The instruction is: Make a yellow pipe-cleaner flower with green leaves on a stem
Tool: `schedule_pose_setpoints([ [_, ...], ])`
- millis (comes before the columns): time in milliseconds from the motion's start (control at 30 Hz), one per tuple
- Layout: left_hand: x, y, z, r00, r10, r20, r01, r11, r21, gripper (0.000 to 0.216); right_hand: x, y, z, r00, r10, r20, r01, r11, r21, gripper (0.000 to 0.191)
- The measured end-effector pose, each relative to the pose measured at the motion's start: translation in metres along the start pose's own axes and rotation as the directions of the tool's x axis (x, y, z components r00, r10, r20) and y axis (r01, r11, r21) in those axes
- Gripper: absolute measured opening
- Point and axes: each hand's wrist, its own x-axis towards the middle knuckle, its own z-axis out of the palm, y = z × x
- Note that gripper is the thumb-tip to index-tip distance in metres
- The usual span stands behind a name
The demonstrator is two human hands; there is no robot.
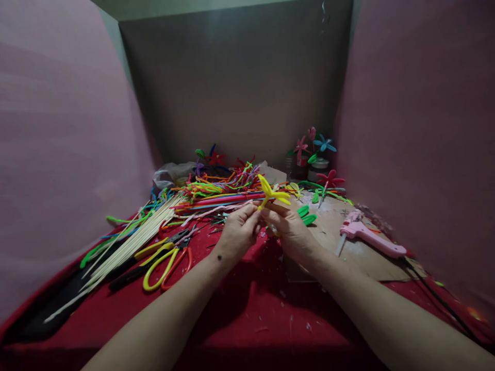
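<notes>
Between my two hands, a yellow pipe cleaner flower stands up with its looped petals spread. My left hand pinches it low down with thumb and fingers. From the other side my right hand also grips its base, fingers closed; the exact finger contact is partly hidden. Just beyond my right hand, green pipe cleaner leaves show over a cardboard sheet. Pliers and scissors with yellow and red handles lie to the left of my hands.
Wooden sticks lie at the left. Behind my hands is a heap of coloured pipe cleaners. A pink glue gun rests on the cardboard, its cord running right. Finished flowers stand at the back right. Scraps dot the red cloth.
</notes>
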Motion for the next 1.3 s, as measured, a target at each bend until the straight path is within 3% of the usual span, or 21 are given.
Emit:
schedule_pose_setpoints([
  [67, 0.001, 0.002, -0.001, 0.994, -0.084, 0.065, 0.094, 0.981, -0.168, 0.025, 0.001, 0.001, -0.001, 1.000, -0.006, 0.023, 0.006, 1.000, 0.024, 0.028],
  [233, 0.001, 0.002, -0.005, 0.964, -0.146, 0.222, 0.228, 0.882, -0.413, 0.022, 0.004, 0.002, -0.004, 0.999, 0.032, -0.028, -0.030, 0.997, 0.076, 0.023],
  [433, 0.002, 0.000, -0.013, 0.898, -0.198, 0.392, 0.390, 0.771, -0.504, 0.015, 0.004, -0.004, -0.005, 0.995, 0.098, 0.027, -0.101, 0.981, 0.167, 0.027],
  [533, 0.002, 0.002, -0.015, 0.883, -0.194, 0.427, 0.402, 0.781, -0.478, 0.015, 0.004, -0.006, -0.005, 0.998, 0.065, 0.020, -0.067, 0.983, 0.169, 0.020],
  [633, 0.001, 0.003, -0.012, 0.917, -0.180, 0.356, 0.308, 0.887, -0.345, 0.021, 0.003, -0.005, -0.005, 0.998, 0.059, -0.026, -0.055, 0.986, 0.158, 0.018],
  [733, 0.000, 0.002, -0.006, 0.991, -0.043, 0.125, 0.039, 0.999, 0.031, 0.024, 0.003, -0.003, -0.005, 0.992, 0.072, -0.099, -0.058, 0.988, 0.141, 0.021],
  [800, -0.002, -0.002, -0.002, 0.991, 0.132, 0.018, -0.130, 0.925, 0.358, 0.016, 0.003, 0.000, -0.004, 0.989, 0.062, -0.134, -0.042, 0.988, 0.146, 0.022],
  [900, -0.004, -0.009, 0.001, 0.961, 0.276, -0.010, -0.204, 0.736, 0.646, 0.008, 0.003, 0.003, -0.003, 0.986, 0.043, -0.159, -0.019, 0.988, 0.151, 0.019],
  [1100, -0.004, -0.017, -0.002, 0.948, 0.313, 0.058, -0.251, 0.623, 0.741, 0.017, 0.003, 0.005, -0.001, 0.977, 0.078, -0.201, -0.057, 0.993, 0.106, 0.019],
  [1300, -0.004, -0.014, -0.002, 0.942, 0.333, 0.043, -0.260, 0.643, 0.720, 0.017, 0.002, 0.005, -0.001, 0.973, 0.075, -0.219, -0.052, 0.993, 0.109, 0.022],
])
